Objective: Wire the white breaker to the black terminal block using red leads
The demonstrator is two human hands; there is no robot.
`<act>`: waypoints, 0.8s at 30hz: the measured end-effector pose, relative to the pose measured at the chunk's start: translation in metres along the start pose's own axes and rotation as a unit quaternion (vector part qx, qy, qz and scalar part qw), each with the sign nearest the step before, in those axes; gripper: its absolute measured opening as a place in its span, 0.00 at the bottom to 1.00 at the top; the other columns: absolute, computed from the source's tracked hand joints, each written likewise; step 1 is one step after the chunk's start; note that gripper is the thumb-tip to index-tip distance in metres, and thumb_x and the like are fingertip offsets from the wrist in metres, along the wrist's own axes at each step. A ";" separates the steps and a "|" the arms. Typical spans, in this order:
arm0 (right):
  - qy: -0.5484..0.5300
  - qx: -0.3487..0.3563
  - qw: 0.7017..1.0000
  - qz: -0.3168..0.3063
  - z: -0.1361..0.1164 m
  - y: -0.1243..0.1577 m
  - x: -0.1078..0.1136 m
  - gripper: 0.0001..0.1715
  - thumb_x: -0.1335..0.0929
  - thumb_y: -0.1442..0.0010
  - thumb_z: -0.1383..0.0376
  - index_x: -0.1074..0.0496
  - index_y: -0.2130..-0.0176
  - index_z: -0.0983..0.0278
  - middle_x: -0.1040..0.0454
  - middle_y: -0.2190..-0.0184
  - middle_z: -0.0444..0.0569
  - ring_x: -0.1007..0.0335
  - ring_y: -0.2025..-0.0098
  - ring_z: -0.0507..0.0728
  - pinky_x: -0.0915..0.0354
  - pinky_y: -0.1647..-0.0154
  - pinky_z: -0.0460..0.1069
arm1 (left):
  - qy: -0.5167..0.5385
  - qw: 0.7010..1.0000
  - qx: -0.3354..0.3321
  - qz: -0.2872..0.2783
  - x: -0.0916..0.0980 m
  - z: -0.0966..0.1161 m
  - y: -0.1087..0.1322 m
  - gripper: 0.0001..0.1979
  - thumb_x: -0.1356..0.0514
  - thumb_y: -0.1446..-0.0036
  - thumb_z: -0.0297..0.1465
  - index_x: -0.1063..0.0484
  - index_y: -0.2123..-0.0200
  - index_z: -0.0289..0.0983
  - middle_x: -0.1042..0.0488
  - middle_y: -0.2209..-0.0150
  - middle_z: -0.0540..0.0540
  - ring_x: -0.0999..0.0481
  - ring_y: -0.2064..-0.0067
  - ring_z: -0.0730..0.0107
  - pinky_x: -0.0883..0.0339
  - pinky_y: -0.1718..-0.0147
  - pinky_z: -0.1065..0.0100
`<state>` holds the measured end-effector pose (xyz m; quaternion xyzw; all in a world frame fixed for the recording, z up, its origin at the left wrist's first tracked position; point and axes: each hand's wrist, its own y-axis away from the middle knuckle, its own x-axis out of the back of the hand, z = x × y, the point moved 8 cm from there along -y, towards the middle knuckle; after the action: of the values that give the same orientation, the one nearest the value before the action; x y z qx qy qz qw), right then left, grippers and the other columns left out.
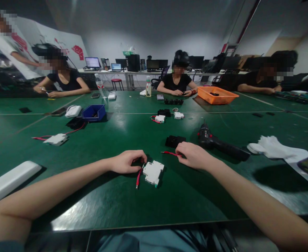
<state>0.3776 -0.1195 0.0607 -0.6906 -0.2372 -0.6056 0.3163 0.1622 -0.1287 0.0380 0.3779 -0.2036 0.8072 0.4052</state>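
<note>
Head view: on the green table (pixel 185 196) my white breaker (pixel 153 172) lies loose between my hands, so I reckon a tug could slide it. My left hand (pixel 129 161) curls at the short red wire (pixel 138 177); whether it grips or only touches, I cannot tell. My right hand (pixel 193 155) pinches the second red wire (pixel 169 153), thin enough to slip. Just beyond, a black power screwdriver (pixel 222 145), white gloves (pixel 274 147) and a black block (pixel 175 141) crowd my right.

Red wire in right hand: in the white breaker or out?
Out. The right hand pinches the red wire; its free end lies on the table, apart from the white breaker.
</note>
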 end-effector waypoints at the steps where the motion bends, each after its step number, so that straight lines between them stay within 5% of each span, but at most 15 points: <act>1: 0.013 -0.007 1.000 0.003 0.002 0.002 0.003 0.05 0.34 0.39 0.69 0.27 0.63 0.65 0.26 0.64 0.53 0.31 0.61 0.59 0.33 0.61 0.53 | 0.000 1.000 -0.003 -0.001 0.000 0.001 0.000 0.14 0.39 0.47 0.28 0.30 0.55 0.37 0.28 0.58 0.48 0.30 0.60 0.71 0.38 0.63 0.72; 6: -0.041 0.034 0.997 0.053 -0.028 0.002 0.007 0.22 0.34 0.37 0.66 0.32 0.44 0.66 0.31 0.43 0.60 0.35 0.43 0.65 0.35 0.44 0.61 | -0.006 1.000 -0.016 -0.008 0.001 0.003 0.000 0.18 0.40 0.48 0.28 0.31 0.52 0.38 0.28 0.56 0.47 0.30 0.60 0.70 0.36 0.62 0.71; 9: -0.142 0.095 0.985 0.022 -0.059 -0.004 -0.005 0.34 0.33 0.35 0.57 0.42 0.34 0.63 0.37 0.35 0.59 0.42 0.34 0.65 0.42 0.36 0.63 | -0.006 0.999 -0.045 -0.016 0.003 0.008 0.001 0.21 0.39 0.49 0.27 0.31 0.50 0.39 0.28 0.52 0.45 0.29 0.55 0.66 0.34 0.57 0.68; 13: -0.191 0.136 0.972 -0.004 -0.076 -0.009 -0.011 0.32 0.31 0.36 0.55 0.37 0.38 0.63 0.29 0.42 0.58 0.36 0.40 0.64 0.41 0.38 0.62 | 0.007 0.996 -0.085 -0.030 0.003 0.013 0.002 0.20 0.37 0.46 0.29 0.30 0.49 0.39 0.29 0.50 0.42 0.29 0.48 0.62 0.36 0.47 0.62; 19: -0.183 0.060 0.981 -0.037 -0.050 -0.001 -0.005 0.26 0.24 0.48 0.54 0.31 0.55 0.63 0.27 0.57 0.53 0.32 0.55 0.62 0.33 0.55 0.56 | 0.039 0.994 -0.089 -0.045 0.003 0.011 0.000 0.10 0.35 0.43 0.36 0.28 0.61 0.37 0.29 0.52 0.42 0.29 0.50 0.65 0.35 0.48 0.64; 24: -0.198 0.060 0.977 -0.054 -0.047 0.001 -0.007 0.34 0.24 0.47 0.49 0.30 0.48 0.63 0.28 0.51 0.56 0.34 0.47 0.65 0.35 0.48 0.58 | 0.064 0.992 -0.088 -0.063 0.002 0.009 -0.001 0.11 0.34 0.42 0.38 0.25 0.61 0.37 0.29 0.54 0.43 0.28 0.51 0.66 0.34 0.48 0.65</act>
<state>0.3450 -0.1543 0.0570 -0.7630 -0.3682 -0.4575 0.2702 0.1669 -0.1328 0.0451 0.3004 -0.2235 0.7817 0.4989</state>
